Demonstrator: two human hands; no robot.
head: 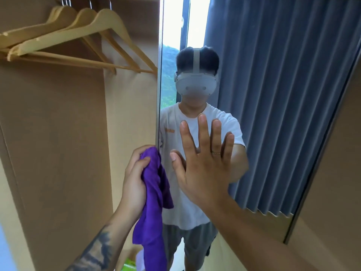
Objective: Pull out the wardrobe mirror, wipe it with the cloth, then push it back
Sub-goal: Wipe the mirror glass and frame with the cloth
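1. Mirror (263,94) pulled out edge-on from the wardrobe (58,133), glass facing right of the wooden panel.
2. Right hand (203,163) flat against the mirror glass, fingers spread wide, gripping nothing.
3. Left hand (134,178) at the mirror's front edge, closed around a bunched purple cloth (154,202) hanging down along that edge.
4. Wooden hangers (78,36) up left of the mirror, inside the wardrobe.
5. Blue curtain reflected in the mirror.

three hangers (64,34), one cloth (154,192), one mirror (273,94)
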